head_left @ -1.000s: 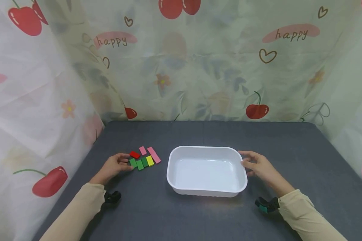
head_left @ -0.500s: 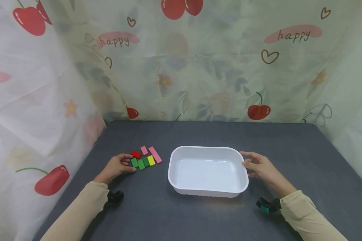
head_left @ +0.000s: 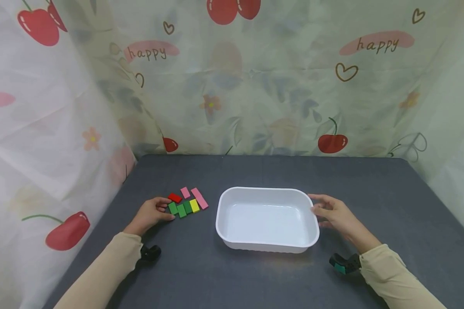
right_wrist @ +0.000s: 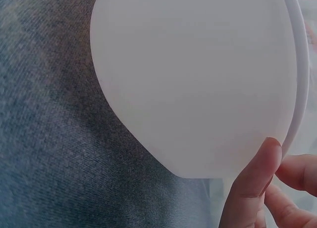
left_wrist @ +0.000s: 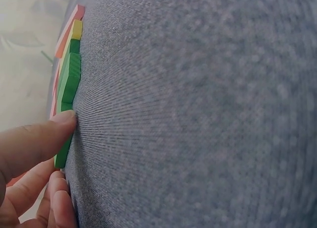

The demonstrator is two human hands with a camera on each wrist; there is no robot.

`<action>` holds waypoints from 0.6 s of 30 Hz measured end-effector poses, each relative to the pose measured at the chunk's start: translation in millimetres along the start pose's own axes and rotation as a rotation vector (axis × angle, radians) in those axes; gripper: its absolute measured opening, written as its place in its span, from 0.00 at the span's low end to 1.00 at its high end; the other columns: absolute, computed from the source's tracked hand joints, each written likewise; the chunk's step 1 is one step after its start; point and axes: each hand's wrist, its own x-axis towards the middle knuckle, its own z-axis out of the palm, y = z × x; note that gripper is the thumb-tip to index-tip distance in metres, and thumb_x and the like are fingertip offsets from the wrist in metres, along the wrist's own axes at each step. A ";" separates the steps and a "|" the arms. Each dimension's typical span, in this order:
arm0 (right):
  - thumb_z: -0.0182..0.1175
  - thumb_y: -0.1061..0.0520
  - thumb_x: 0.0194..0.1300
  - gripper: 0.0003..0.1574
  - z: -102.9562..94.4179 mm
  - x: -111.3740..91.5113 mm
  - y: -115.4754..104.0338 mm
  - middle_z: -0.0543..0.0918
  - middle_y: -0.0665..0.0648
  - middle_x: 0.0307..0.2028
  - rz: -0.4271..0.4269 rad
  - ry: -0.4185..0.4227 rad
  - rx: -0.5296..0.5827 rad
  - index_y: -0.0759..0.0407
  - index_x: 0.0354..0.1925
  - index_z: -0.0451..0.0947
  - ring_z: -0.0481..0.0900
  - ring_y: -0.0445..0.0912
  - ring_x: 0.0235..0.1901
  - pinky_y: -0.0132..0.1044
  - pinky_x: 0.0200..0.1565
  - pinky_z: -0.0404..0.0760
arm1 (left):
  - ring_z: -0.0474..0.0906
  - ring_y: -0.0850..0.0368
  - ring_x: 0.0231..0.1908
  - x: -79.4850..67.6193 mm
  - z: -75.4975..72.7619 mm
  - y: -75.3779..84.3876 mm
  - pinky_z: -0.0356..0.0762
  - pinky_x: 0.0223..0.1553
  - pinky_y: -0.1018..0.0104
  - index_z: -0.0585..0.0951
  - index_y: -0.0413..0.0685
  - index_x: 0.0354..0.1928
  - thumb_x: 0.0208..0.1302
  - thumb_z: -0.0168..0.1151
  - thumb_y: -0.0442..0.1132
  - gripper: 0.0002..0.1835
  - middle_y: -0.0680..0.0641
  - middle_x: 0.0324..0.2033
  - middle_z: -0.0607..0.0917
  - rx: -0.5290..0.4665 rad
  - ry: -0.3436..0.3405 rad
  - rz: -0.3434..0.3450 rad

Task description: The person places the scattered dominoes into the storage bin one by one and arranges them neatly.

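At the left, my left hand (head_left: 149, 214) has its thumb and index finger at opposite ends of the leftmost green block (head_left: 172, 209), which lies flat on the table. In the left wrist view the same green block (left_wrist: 64, 151) shows between thumb and index finger. More green blocks, a yellow block (head_left: 194, 206), a red block (head_left: 175, 198), a short pink block (head_left: 185, 192) and a long pink block (head_left: 199, 198) lie beside it. My right hand (head_left: 338, 216) touches the right end of a white tray (head_left: 267, 247), its thumb against the outer wall below the rim.
The dark grey table (head_left: 232, 283) carries the tray near its middle, to the right of the blocks. A patterned cloth (head_left: 255, 86) hangs behind the table and along both sides. Each wrist wears a black camera mount, the left mount (head_left: 151, 253) resting low over the table.
My left hand has shifted slightly right, nearer the leftmost green block. The right hand and tray hold still; the whole head view has moved a little.
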 end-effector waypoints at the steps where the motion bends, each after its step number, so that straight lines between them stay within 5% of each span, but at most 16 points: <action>1: 0.58 0.54 0.69 0.36 -0.1 -0.1 -0.1 0.77 0.64 0.47 -0.002 0.001 0.000 0.63 0.70 0.61 0.80 0.59 0.51 0.51 0.46 0.82 | 0.72 0.45 0.49 -0.2 0.3 0.5 0.72 0.53 0.51 0.75 0.38 0.59 0.53 0.73 0.35 0.31 0.36 0.52 0.76 0.000 0.002 -0.003; 18: 0.59 0.54 0.68 0.35 -0.3 -0.6 -0.7 0.78 0.64 0.47 0.003 0.002 0.004 0.63 0.69 0.61 0.80 0.57 0.51 0.49 0.45 0.83 | 0.72 0.45 0.49 -1.5 0.1 6.1 0.72 0.53 0.51 0.75 0.38 0.59 0.53 0.73 0.35 0.29 0.36 0.53 0.76 0.012 0.004 -0.044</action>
